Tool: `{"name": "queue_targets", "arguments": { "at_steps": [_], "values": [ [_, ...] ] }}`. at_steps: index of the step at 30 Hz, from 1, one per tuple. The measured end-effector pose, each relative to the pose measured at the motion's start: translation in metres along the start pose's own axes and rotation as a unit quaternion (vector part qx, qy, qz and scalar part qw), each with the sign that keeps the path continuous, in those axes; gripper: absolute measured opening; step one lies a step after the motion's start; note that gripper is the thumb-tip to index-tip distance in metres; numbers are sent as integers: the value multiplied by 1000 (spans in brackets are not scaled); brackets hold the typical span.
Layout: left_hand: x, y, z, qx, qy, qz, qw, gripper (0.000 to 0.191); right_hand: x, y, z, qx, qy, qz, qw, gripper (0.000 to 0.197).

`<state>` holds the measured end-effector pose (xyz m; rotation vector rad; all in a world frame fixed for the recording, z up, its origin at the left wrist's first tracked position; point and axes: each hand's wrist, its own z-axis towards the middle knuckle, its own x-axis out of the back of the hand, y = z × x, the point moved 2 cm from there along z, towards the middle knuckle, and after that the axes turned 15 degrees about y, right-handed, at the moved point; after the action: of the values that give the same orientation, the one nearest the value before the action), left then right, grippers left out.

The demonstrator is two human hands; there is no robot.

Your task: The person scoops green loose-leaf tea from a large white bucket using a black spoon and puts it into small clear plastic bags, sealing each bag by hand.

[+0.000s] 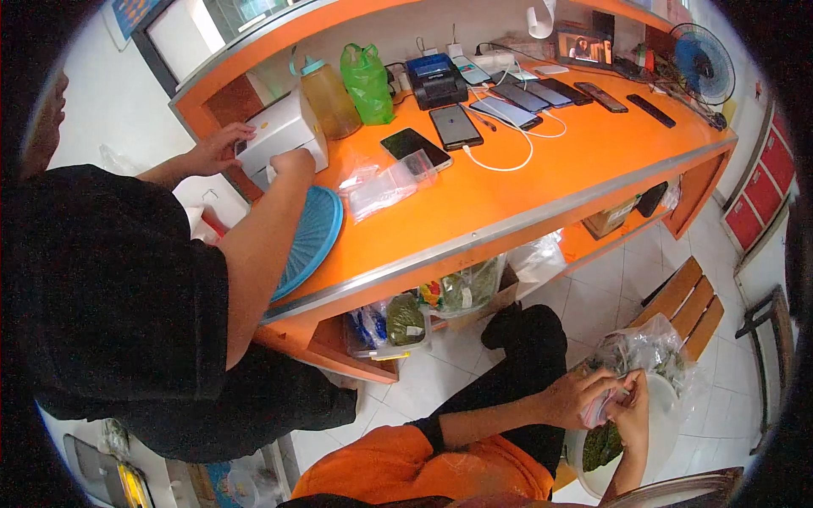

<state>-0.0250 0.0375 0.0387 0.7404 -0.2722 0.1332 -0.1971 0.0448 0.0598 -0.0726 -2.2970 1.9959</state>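
At the lower right, my left hand (pixel 579 399) and my right hand (pixel 630 409) meet over a whitish round tub (pixel 657 432). Between their fingers is a small clear plastic bag (pixel 594 411) with a pinkish edge; my fingers partly hide it. Dark green dried leafy stuff (pixel 601 446) lies in the tub below my hands. Just beyond my fingertips, a large clear plastic bag (pixel 654 343) with more greenish contents rests against the tub and a slatted wooden seat (pixel 683 298).
A co-worker in black (pixel 127 286) stands at left, hands on a white box-shaped device (pixel 286 130). The orange counter (pixel 406 235) carries several phones (pixel 456 127), charging cables, a blue woven lid (pixel 311 244) and clear sachets (pixel 387 187). Bins of packed goods (pixel 470 286) sit beneath.
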Motion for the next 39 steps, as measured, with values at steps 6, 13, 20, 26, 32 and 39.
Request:
{"name": "queue_targets", "arguments": {
  "at_steps": [6,13,20,26,32,39],
  "values": [
    [-1,-14,-9,72,-17,-13,997,70,14,-34,-13,-24,39,-61,997,16],
    [10,-17,0,126,3,-29,992,73,78,-9,-8,54,173,-28,983,42],
    [6,-18,-5,148,-20,-35,988,74,87,9,-10,30,142,-12,989,39],
    [4,-22,-9,156,-26,-34,987,75,86,21,-3,94,167,-123,974,20],
    [6,-21,-6,159,-39,-23,986,76,87,17,-6,75,165,-114,977,19],
    [8,-22,-9,101,12,-4,995,71,83,23,-4,60,168,-101,979,19]
  ]
}}
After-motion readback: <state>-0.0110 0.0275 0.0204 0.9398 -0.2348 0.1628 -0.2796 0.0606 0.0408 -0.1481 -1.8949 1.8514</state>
